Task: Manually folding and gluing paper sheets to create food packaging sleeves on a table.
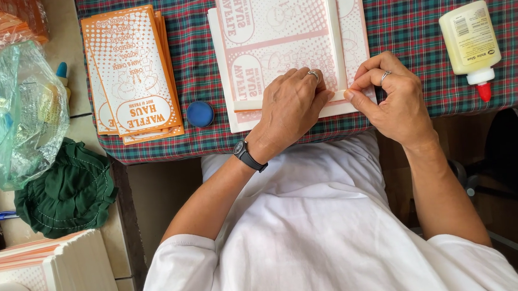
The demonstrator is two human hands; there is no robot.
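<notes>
While both hands work at the near edge of the surface: they press on one paper sheet.
Left hand (292, 106): flat, fingers spread and lying down on the folded bottom flap of the pink-printed paper sheet (277, 40); a ring and a black wristwatch (246, 155) show.
Right hand (393, 96): fingers curled, thumb and fingertips pinching the flap's corner just beside the left hand.
Paper sheet: atop a stack, on the plaid cloth (422, 16) covering the surface.
Left side: stack of orange printed bags (133, 75), blue round lid (200, 114) near it.
Right side: glue bottle (470, 40) lying down, red tip toward the person.
</notes>
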